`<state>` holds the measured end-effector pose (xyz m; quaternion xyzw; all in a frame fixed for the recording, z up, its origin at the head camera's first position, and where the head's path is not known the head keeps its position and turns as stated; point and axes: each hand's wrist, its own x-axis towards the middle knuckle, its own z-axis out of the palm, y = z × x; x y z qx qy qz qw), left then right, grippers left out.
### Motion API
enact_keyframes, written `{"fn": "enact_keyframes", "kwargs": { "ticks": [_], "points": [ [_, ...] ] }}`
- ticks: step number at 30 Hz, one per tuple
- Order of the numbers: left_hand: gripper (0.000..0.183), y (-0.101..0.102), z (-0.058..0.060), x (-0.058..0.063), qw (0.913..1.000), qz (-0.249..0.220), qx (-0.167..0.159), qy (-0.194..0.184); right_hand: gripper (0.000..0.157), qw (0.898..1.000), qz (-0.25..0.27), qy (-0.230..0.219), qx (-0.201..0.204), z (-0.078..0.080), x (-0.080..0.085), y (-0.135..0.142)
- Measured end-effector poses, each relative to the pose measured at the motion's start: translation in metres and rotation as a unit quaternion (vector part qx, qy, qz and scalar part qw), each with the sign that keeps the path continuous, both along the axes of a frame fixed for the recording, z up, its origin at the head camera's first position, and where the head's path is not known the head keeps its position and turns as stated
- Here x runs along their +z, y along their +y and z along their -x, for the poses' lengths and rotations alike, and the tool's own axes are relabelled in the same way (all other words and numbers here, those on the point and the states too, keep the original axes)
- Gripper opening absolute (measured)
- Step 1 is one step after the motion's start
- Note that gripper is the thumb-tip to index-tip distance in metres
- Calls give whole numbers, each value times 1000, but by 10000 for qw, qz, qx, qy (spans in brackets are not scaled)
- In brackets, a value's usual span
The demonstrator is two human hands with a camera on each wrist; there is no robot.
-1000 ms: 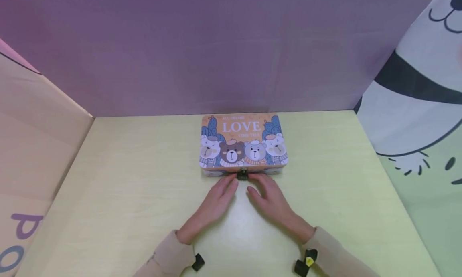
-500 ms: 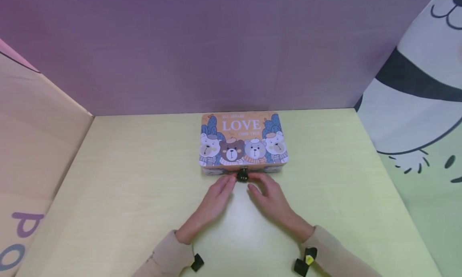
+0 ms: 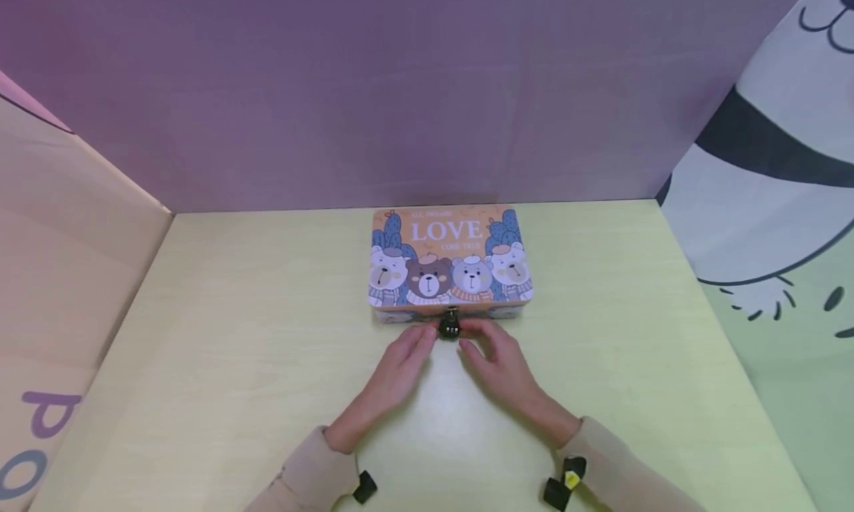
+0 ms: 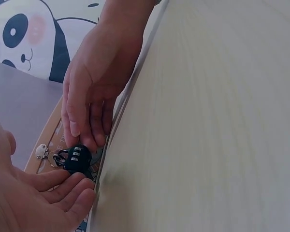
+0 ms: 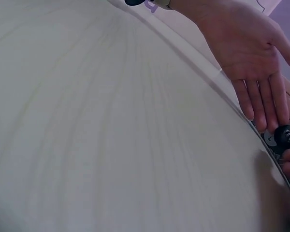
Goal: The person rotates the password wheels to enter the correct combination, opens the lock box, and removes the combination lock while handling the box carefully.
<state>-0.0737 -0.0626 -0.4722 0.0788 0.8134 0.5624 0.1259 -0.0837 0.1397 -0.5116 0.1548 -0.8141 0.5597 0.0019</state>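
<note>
Black padlock [image 3: 450,325] hangs at the middle of the front face of a tin box [image 3: 450,238], between two hands. Left hand [image 3: 396,367]: fingers nearly straight, palm inward, tips touching the padlock's left side. Right hand [image 3: 505,371]: fingers relaxed with a slight bend, tips at the padlock's right side, thumb held apart. Neither wraps around the padlock — it sits between opposing fingertips.

Left wrist view: three number dials [image 4: 76,153] visible; digits too small to read. Whether the shackle [image 4: 59,157] is latched cannot be told. Right wrist view: padlock partly covered by right-hand fingers and cut by the picture edge.

Box lid down, printed with bears and "LOVE"; smaller lettering blurred. Front face partly hidden by hands.

Box stands at the far edge of the worktop [image 3: 233,334], close to a purple backdrop [image 3: 427,90]. Worktop runs well past the box on both sides and toward the person between the forearms. Beige sleeves [image 3: 303,471] cut off below — patterned right panel [image 3: 760,223] also cropped.
</note>
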Motion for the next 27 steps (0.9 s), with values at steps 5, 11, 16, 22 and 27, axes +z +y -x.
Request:
{"fn": "enact_keyframes", "kwargs": {
  "ticks": [5, 11, 16, 22, 27],
  "points": [
    [56, 0, 1, -2, 9997, -141, 27, -202, 29, 9995, 321, -59, -24, 0, 0, -2],
    [54, 3, 4, -4, 9974, -446, 106, -555, 25, 9964, 806, -255, -1, -2, 0, -4],
    [54, 5, 6, -5, 9956, -588, 137, -718, 24, 9947, 998, -220, 81, -2, -1, -4],
    [49, 7, 12, -7, 9957, -556, 111, -733, 25, 9966, 822, -78, 19, -2, -3, -3],
    [36, 8, 17, -11, 9988, -192, -55, -450, 27, 9970, 777, -27, 42, -2, -4, -4]
  ]
}}
